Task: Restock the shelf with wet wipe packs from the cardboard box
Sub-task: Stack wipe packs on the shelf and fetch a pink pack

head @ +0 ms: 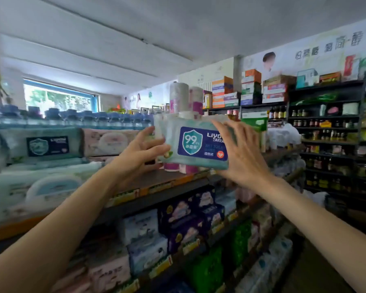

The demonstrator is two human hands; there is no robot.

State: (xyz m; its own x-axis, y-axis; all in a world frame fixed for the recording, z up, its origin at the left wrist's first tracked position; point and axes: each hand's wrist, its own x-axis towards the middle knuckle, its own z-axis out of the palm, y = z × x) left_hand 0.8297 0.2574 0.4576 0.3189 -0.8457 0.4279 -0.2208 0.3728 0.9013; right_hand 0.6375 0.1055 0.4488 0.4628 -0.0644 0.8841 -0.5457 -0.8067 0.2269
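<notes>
shelf edge below, both hands grip wipe pack sides.

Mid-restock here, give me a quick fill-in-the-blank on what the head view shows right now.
1. The wet wipe pack is held between ____ hands, the left hand at one end and the right hand at the other.
2. The big number printed on the pack's blue label is ____.
3. The pack is held in front of the ____ shelf, not the lower ones.
4. A matching pack already stands to the ____ of the held one.

Missing words: both; 99; top; left
</notes>
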